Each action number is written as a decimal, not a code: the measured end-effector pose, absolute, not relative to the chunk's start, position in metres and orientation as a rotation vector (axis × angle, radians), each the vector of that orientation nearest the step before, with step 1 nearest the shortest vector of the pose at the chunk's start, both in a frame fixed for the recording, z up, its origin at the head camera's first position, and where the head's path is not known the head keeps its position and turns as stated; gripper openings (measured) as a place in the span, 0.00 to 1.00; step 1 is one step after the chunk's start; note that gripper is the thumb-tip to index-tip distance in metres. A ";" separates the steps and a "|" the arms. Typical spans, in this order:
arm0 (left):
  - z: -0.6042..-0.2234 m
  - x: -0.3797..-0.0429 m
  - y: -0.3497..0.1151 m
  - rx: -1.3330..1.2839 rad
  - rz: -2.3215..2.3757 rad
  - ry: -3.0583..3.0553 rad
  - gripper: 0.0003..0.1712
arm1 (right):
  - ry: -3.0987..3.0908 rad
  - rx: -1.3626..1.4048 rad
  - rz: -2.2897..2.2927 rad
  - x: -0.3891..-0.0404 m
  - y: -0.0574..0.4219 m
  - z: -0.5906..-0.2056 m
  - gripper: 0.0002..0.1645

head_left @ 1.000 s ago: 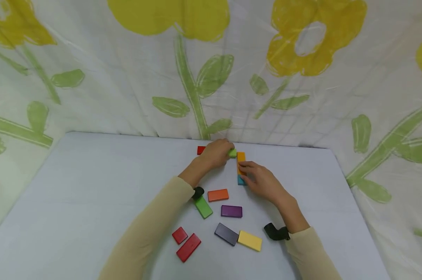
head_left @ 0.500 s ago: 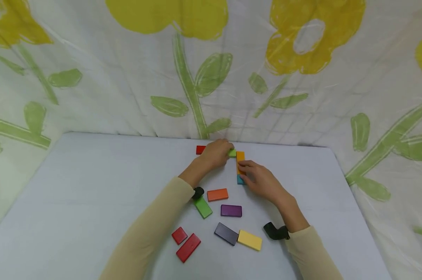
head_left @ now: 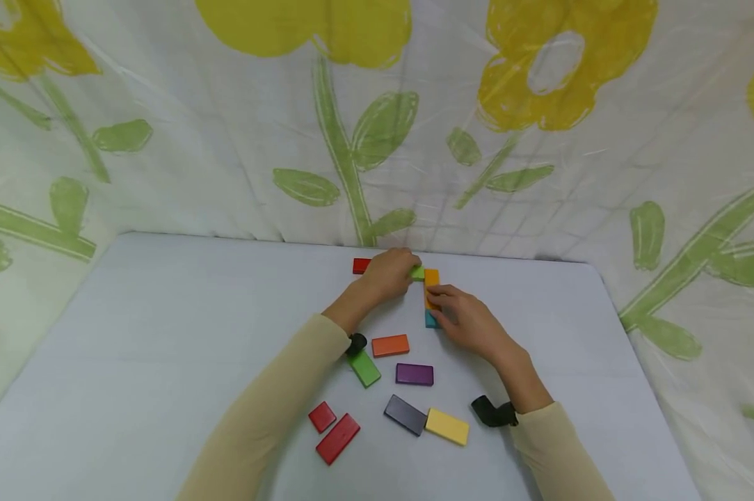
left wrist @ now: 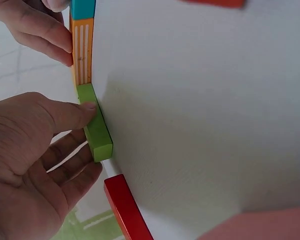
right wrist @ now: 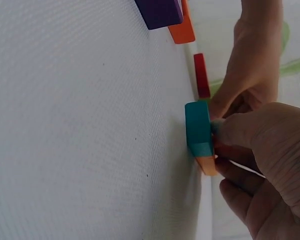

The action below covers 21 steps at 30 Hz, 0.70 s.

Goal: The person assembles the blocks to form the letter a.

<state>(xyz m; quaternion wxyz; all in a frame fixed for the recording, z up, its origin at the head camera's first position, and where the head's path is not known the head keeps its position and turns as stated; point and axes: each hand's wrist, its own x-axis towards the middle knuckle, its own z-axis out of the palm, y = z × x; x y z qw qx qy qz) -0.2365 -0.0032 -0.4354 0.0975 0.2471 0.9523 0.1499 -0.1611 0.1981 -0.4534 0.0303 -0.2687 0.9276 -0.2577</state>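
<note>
At the table's far edge my left hand (head_left: 386, 273) pinches a light green block (left wrist: 97, 125). In the left wrist view the thumb lies on its near side and the other fingers lie behind it. One end of the green block meets an orange block (head_left: 431, 280) with grooved lines. A teal block (right wrist: 198, 124) adjoins the orange one's nearer end. My right hand (head_left: 471, 320) rests bent fingers against the orange block and its thumb against the teal block, without wrapping round either. Left of the green block, across a small gap, lies a red block (left wrist: 127, 207), partly hidden in the head view.
Nearer me lie an orange-red block (head_left: 390, 346), a green block (head_left: 365, 369), a purple block (head_left: 414, 374), a dark grey block (head_left: 405, 415), a yellow block (head_left: 447, 426), a long red block (head_left: 338, 439) and a small red block (head_left: 322, 417). A flower-printed curtain (head_left: 239, 125) hangs behind the table.
</note>
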 end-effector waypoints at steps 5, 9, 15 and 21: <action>-0.435 -0.233 -0.003 0.719 0.464 2.814 0.19 | 2.851 -0.806 -0.793 -0.161 0.198 -0.454 0.23; -0.435 -0.232 -0.005 0.727 0.454 2.816 0.21 | 2.848 -0.820 -0.797 -0.161 0.198 -0.454 0.23; -0.431 -0.232 -0.016 0.724 0.373 2.832 0.29 | 2.840 -0.830 -0.796 -0.160 0.196 -0.451 0.23; -0.422 -0.231 -0.034 0.708 0.374 2.856 0.27 | 2.848 -0.806 -0.776 -0.161 0.195 -0.449 0.24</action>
